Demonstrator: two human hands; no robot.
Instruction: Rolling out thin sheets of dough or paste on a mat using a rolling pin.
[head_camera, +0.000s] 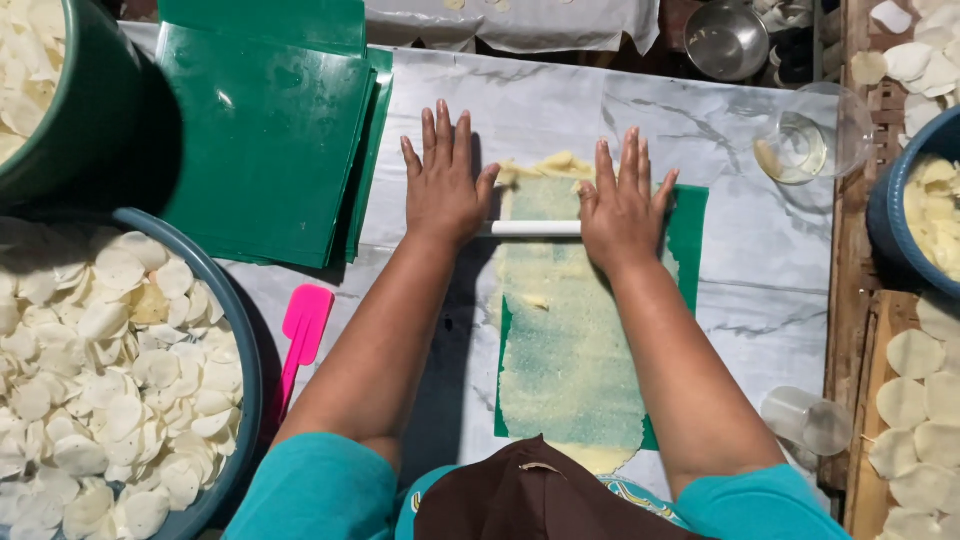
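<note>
My left hand and my right hand lie flat, fingers spread, on the two ends of a thin white rolling pin. The pin lies across a long strip of pale yellow dough spread thin over a green plastic sheet on the marble table. Beyond the pin the dough is thicker and lumpy; on the near side it is flat.
A stack of green sheets lies at the left. A pink spatula rests beside a blue basin of white round chips. Glass jar, blue bowl, metal bowl, plastic cup at the right.
</note>
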